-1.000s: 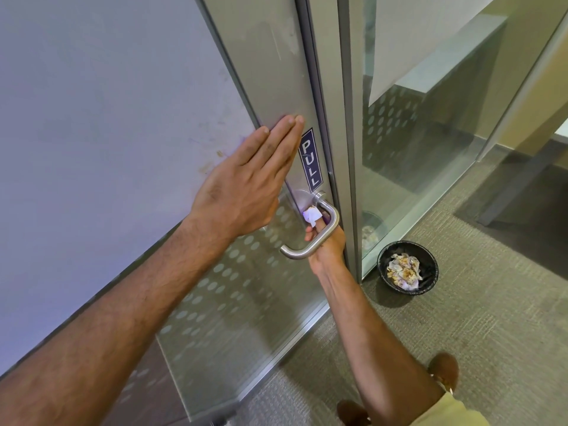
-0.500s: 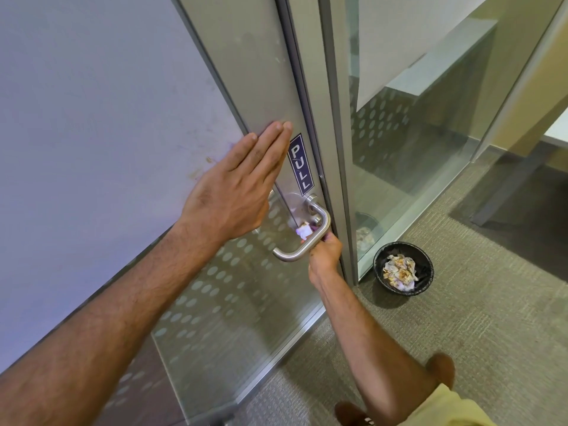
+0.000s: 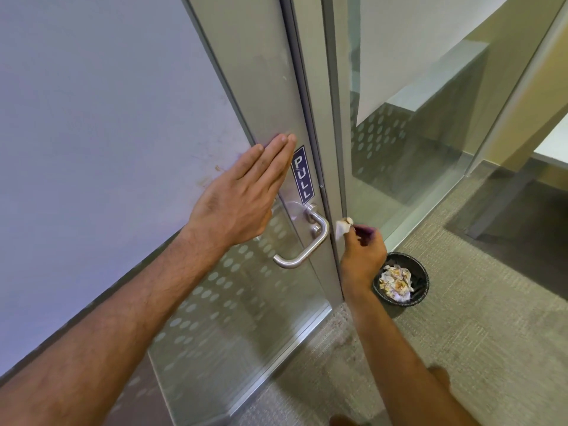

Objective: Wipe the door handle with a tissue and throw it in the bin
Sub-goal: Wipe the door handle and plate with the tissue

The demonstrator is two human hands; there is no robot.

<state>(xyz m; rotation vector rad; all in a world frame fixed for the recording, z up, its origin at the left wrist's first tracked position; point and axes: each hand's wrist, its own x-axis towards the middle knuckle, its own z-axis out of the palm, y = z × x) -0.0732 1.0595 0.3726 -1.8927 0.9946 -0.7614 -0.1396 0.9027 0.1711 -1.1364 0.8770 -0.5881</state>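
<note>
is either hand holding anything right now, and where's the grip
The right hand pinches a small crumpled tissue at its fingertips, clear of the door handle. The left hand holds nothing, lying flat against the door.

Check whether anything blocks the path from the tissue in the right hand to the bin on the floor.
Nothing visible does. The right hand pinches the tissue just right of the door handle, and the open black bin sits on the carpet below and to its right, with only open air between them.
</note>
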